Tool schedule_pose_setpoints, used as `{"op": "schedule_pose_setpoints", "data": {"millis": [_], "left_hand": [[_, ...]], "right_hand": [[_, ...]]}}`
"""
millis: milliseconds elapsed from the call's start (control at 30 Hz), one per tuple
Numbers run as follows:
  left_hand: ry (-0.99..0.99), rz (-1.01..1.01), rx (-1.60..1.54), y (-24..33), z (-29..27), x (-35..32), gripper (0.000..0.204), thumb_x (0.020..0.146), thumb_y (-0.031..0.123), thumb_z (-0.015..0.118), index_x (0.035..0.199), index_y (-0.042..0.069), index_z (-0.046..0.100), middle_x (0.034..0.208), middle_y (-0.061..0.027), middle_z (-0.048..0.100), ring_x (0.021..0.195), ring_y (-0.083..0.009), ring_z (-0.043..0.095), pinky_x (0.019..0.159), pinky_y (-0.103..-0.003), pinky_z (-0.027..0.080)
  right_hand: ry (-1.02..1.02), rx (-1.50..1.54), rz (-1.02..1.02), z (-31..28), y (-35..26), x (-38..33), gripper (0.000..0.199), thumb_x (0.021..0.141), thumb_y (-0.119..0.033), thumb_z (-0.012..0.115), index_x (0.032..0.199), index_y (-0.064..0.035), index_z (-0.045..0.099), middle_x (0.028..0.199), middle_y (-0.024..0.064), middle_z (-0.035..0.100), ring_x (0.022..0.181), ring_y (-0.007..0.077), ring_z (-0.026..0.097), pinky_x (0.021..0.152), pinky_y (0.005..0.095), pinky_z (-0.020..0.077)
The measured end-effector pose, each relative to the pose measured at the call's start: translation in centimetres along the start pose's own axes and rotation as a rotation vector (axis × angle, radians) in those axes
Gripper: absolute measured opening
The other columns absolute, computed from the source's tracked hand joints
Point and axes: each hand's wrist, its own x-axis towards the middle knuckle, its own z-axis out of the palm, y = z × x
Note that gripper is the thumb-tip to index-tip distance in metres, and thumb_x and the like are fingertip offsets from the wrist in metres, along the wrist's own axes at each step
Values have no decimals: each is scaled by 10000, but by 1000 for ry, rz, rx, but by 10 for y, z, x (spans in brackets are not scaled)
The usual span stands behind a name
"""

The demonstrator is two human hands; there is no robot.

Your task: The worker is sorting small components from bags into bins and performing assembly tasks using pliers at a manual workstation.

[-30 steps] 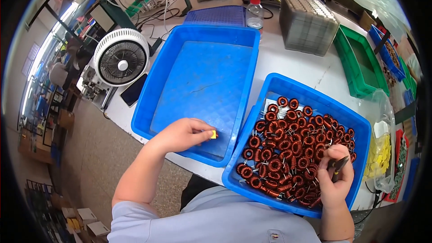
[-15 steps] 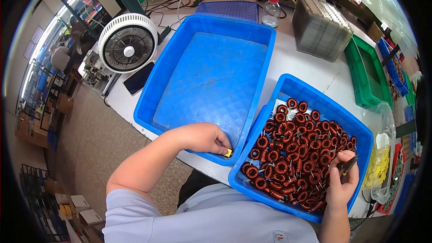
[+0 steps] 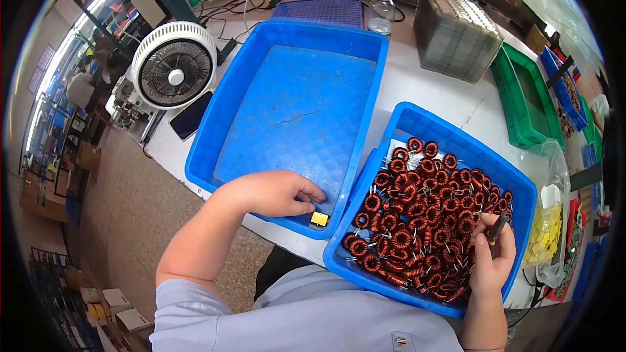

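The left hand (image 3: 270,193) has slid to the near corner of the empty blue bin (image 3: 293,117), fingers loosely curled beside a small yellow piece (image 3: 319,219), while the right hand (image 3: 492,257) grips a dark tool (image 3: 497,226) over the bin of copper coils (image 3: 424,215).

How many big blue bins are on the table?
2. The left blue bin is nearly bare; the left hand reaches into it. The right blue bin holds copper coils.
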Motion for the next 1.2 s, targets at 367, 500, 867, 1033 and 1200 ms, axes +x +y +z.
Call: {"op": "schedule_pose_setpoints", "data": {"millis": [367,500,867,1033,1200], "left_hand": [[712,387,256,57,23,13,148,916,208,715,829,88,717,873,-33,702,921,-231,616,912,-349,462],[898,398,237,68,34,9,99,896,128,720,821,64,711,862,-35,710,856,-215,617,861,-349,483],[1731,182,-359,-58,-69,-58,395,990,43,553,1382,31,501,1227,-118,573,897,-165,679,789,-266,542],[2003,-310,-215,-219,-93,-110,450,944,55,610,1382,15,519,1296,-181,598,1084,-265,673,964,-318,504],[1804,-627,-214,-293,-76,-90,507,945,223,616,1377,-22,519,1285,-217,630,1163,-356,634,1011,-381,482]], "right_hand": [[-13,-35,123,-1,-5,6,350,890,54,564,1236,8,587,1071,92,625,871,152,561,793,254,454],[-143,-304,122,-2,-12,6,396,862,4,607,1257,6,569,1074,120,593,886,196,554,798,292,458],[-145,-458,158,-4,-18,11,450,816,5,619,1262,10,558,1009,79,521,770,159,490,710,280,437],[-120,-489,73,0,-9,17,445,817,-19,628,1255,24,560,1019,108,536,821,202,508,756,311,447],[-150,-645,-100,4,4,13,434,818,-32,624,1244,24,564,1047,133,556,865,248,536,806,336,459]]}}
